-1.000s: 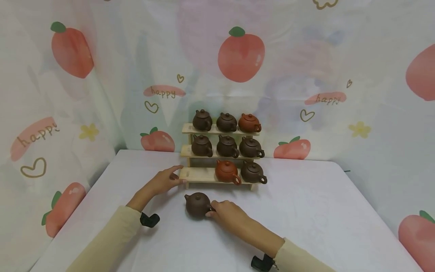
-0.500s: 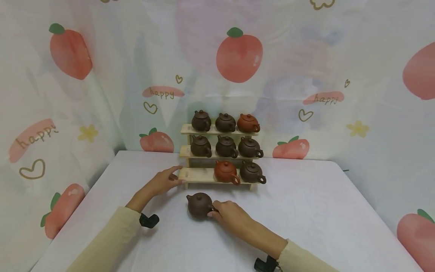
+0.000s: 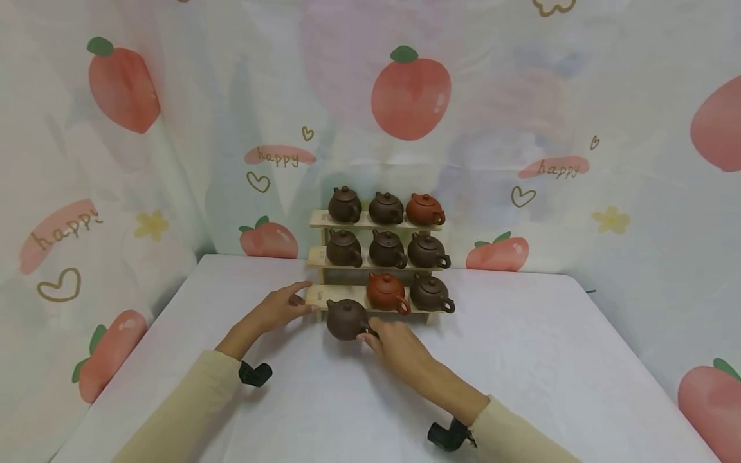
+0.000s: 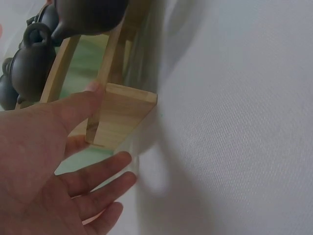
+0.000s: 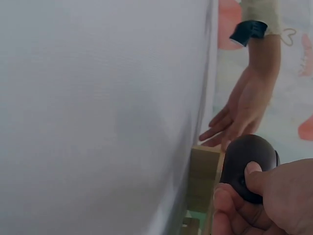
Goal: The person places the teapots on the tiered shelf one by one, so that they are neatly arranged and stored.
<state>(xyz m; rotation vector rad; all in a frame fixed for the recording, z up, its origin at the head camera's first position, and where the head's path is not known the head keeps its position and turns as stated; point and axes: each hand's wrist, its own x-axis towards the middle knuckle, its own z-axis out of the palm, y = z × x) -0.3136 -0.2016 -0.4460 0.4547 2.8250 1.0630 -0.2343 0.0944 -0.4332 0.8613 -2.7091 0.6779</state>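
Note:
In the head view my right hand [image 3: 402, 350] pinches the handle of a dark brown teapot [image 3: 346, 319]. The teapot is held up just in front of the bottom tier of a three-tier wooden display stand [image 3: 332, 294]. My thumb also shows near the handle of this teapot [image 5: 249, 154] in the right wrist view. At the stand's left end, my left hand [image 3: 280, 308] grips the bottom board between thumb and index finger. The left wrist view shows the other fingers [image 4: 105, 171] spread beside the stand's leg [image 4: 122, 110].
A reddish-brown teapot [image 3: 384, 291] and a dark teapot [image 3: 430, 293] occupy the middle and right of the bottom tier. More teapots line the upper two tiers. The bottom tier's left part is bare board. White cloth [image 3: 550, 360] covers the table, with a printed curtain [image 3: 347, 96] behind.
My right hand has raised the dark teapot off the table and carried it forward, close to the stand's bottom tier. My left hand has stayed at the stand's left end.

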